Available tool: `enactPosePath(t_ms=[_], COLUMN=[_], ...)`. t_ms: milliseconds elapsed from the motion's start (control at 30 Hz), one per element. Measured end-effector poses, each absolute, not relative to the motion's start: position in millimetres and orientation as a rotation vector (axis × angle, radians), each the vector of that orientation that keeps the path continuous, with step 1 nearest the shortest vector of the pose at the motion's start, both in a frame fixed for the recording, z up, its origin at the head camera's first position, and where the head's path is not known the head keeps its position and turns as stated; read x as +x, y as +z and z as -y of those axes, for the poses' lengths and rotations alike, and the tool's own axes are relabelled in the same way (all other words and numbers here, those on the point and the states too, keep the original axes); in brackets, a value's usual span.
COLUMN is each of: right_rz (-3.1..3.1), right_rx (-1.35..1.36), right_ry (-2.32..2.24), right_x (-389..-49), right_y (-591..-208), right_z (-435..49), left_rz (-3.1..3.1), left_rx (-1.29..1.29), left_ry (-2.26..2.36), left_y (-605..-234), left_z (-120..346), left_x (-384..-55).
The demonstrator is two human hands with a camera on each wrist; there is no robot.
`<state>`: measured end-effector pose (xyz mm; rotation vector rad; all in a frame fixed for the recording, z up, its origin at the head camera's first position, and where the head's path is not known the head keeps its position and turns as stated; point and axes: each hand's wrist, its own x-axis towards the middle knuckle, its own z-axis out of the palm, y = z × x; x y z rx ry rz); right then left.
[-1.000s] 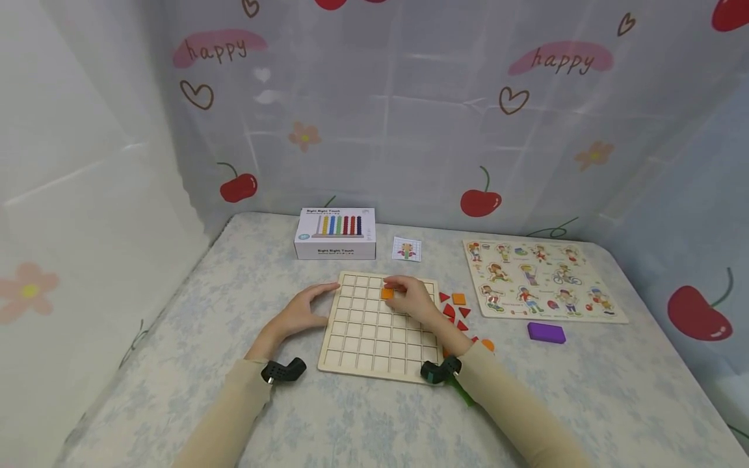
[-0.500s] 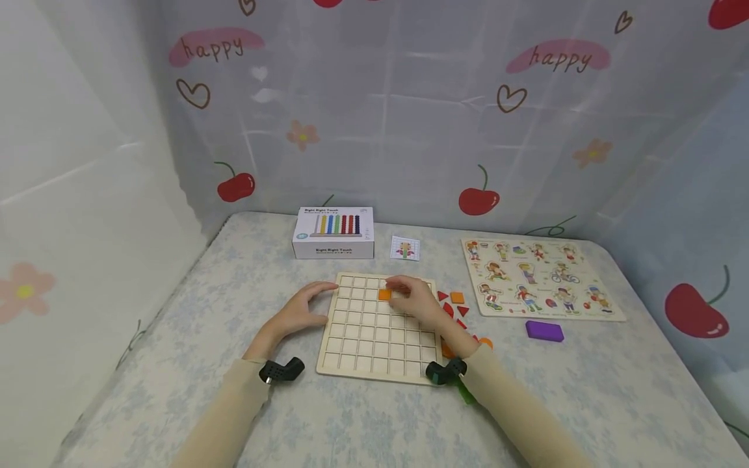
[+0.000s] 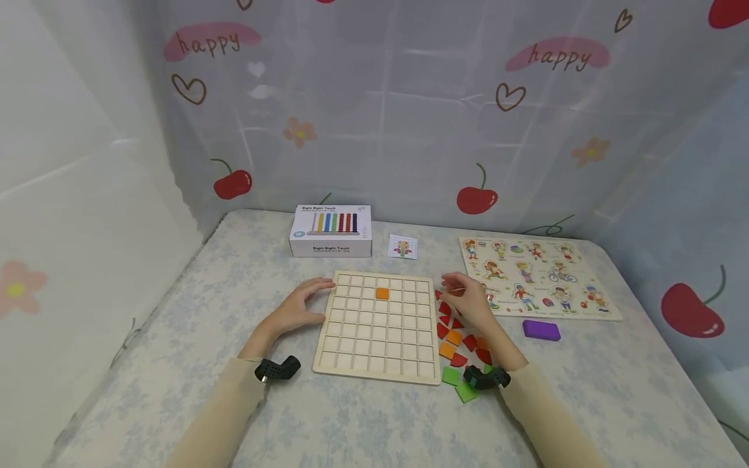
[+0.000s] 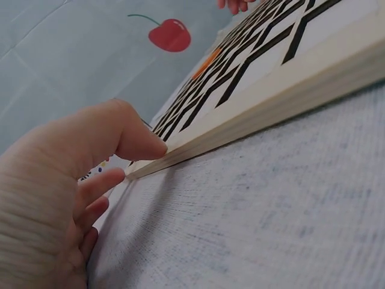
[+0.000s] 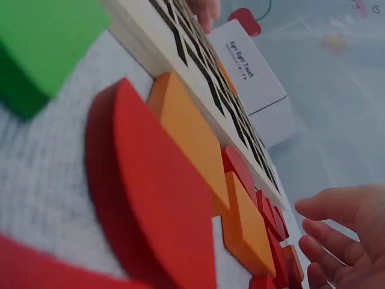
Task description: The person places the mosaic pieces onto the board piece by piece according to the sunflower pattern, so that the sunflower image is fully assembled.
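A wooden grid board (image 3: 377,373) lies flat in the middle of the table, with one orange square (image 3: 382,294) in a cell near its top. My left hand (image 3: 295,309) touches the board's left edge; the left wrist view shows the thumb on the rim and the fingers beside the corner. To the right of the board, my right hand (image 3: 473,305) hovers over loose pieces, thumb and fingers apart with nothing seen between them. Under and below it lie several red pieces (image 3: 442,330), orange squares (image 3: 447,351) and green squares (image 3: 466,392). Some are hidden by the hand and wrist.
A white box (image 3: 331,246) and a small pattern card (image 3: 403,247) stand behind the board. Farther right is a picture puzzle board (image 3: 550,309), with a purple block (image 3: 541,330) in front of it. A printed curtain rises behind the table.
My right hand has left the orange square in the grid and moved right, over the loose pieces. My left hand stays at the board's edge.
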<state>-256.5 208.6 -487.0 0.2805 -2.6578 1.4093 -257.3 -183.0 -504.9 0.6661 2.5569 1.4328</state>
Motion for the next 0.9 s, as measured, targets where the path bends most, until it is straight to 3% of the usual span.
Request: enactPosePath(t_ms=[900], right_rz=[2.655], right_rx=[0.217], right_ry=[1.325], right_x=[-260.9], right_y=[-503.7], right_z=[-207.6], left_rz=[-2.591], left_rx=[0.696], left_ry=[1.429], left_y=[-506.0], left_z=[178.4], left_x=[-256.4])
